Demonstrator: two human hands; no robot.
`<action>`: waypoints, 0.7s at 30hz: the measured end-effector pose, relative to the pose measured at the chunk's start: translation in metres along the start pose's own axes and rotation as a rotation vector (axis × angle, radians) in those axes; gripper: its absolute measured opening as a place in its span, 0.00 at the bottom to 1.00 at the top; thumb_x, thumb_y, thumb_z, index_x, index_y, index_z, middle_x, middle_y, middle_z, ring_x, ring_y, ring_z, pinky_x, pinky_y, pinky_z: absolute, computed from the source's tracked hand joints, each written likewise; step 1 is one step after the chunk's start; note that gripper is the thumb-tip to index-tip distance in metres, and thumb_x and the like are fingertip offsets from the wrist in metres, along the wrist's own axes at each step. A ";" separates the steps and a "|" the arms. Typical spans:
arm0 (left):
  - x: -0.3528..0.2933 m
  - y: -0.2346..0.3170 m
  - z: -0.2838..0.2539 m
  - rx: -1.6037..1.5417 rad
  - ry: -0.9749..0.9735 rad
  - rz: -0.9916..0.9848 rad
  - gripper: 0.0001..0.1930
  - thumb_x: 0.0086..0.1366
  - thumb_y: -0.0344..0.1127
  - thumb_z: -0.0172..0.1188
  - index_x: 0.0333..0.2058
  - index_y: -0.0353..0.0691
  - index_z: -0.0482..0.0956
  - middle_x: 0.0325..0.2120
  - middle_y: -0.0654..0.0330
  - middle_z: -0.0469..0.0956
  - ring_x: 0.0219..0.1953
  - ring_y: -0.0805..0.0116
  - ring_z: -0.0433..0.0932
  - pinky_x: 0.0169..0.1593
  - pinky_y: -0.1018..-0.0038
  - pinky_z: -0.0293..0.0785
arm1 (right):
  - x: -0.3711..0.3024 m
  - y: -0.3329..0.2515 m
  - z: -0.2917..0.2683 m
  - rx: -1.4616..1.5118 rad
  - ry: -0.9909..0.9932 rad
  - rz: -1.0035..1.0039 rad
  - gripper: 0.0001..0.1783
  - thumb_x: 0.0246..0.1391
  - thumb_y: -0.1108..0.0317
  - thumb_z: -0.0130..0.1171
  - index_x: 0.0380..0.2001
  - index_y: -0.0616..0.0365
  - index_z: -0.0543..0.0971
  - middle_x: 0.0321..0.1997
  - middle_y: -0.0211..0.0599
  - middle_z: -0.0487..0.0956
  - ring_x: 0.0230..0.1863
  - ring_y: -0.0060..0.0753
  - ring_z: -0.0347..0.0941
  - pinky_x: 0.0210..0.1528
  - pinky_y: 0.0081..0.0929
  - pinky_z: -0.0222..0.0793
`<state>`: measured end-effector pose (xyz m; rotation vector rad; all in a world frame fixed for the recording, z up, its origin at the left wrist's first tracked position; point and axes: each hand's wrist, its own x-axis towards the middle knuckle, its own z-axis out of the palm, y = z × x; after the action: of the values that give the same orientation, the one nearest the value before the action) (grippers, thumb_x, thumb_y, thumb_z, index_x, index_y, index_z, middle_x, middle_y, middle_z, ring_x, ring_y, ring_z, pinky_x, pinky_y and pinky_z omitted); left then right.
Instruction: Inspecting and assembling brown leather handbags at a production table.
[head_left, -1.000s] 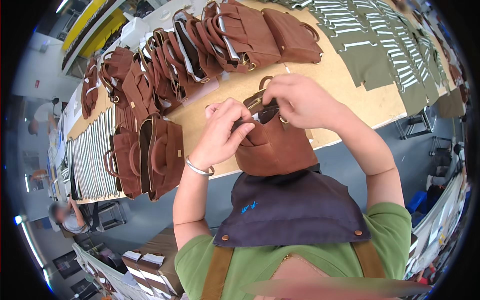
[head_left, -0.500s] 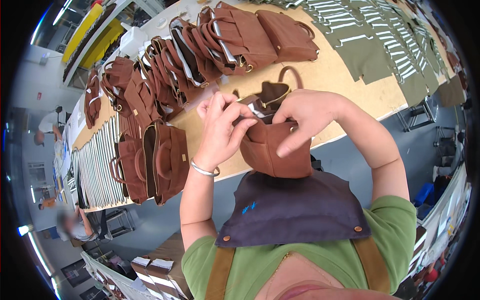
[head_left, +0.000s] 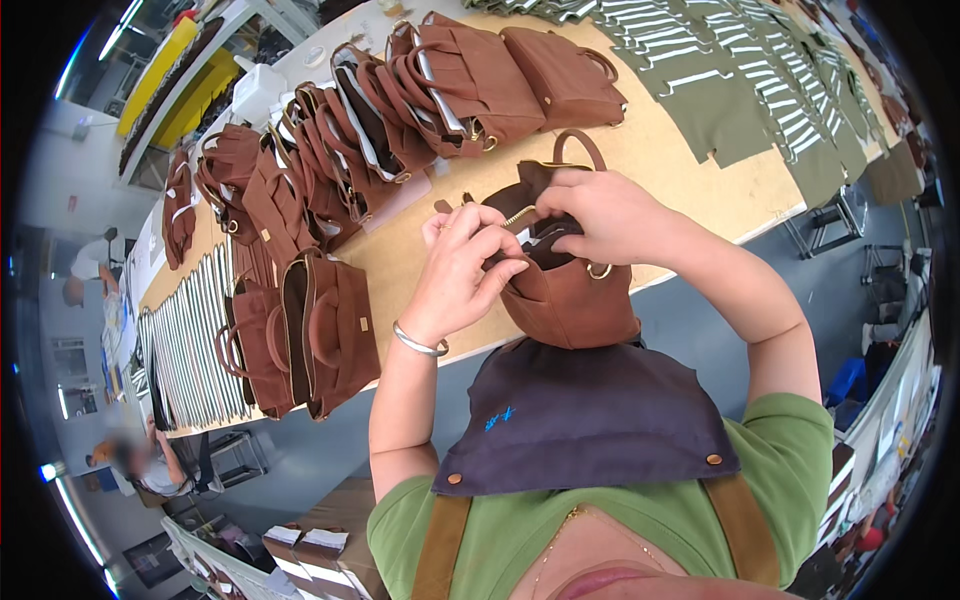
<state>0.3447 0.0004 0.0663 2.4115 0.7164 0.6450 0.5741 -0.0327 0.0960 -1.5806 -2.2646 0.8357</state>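
Observation:
A brown handbag (head_left: 572, 308) stands at the table's near edge, in front of my dark apron (head_left: 590, 420). Its top gapes, showing a dark lining and a gold zipper (head_left: 522, 216); one rounded handle (head_left: 582, 140) rises at the far side. My left hand (head_left: 470, 255), with a silver bangle at the wrist, pinches the bag's left rim between thumb and fingers. My right hand (head_left: 600, 215) reaches over the right side, its fingers curled into the opening by the zipper. Those fingertips are partly hidden, so what they hold inside I cannot make out. A gold ring hangs at the bag's right side.
Several brown handbags (head_left: 480, 85) crowd the back of the table (head_left: 690, 190). Two more bags (head_left: 335, 330) stand at left beside a row of thin upright panels (head_left: 195, 345). Olive pieces with white strips (head_left: 700, 75) lie at far right. Another person (head_left: 150, 460) sits at lower left.
My right hand has shifted from the bag's near right rim farther into its opening, and its thumb has moved inward. The bag is turned slightly, and its side ring now shows. My left hand keeps its pinch.

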 end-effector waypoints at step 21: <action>-0.007 0.007 0.002 0.045 -0.066 -0.056 0.08 0.50 0.41 0.70 0.27 0.48 0.81 0.42 0.64 0.70 0.46 0.65 0.66 0.50 0.64 0.49 | -0.008 -0.014 -0.002 0.040 -0.208 0.005 0.08 0.50 0.65 0.60 0.33 0.51 0.83 0.30 0.31 0.83 0.36 0.37 0.79 0.40 0.34 0.71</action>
<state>0.3435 -0.0096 0.0672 2.4323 0.7765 0.5298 0.5674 -0.0425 0.1062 -1.5467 -2.3670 1.0855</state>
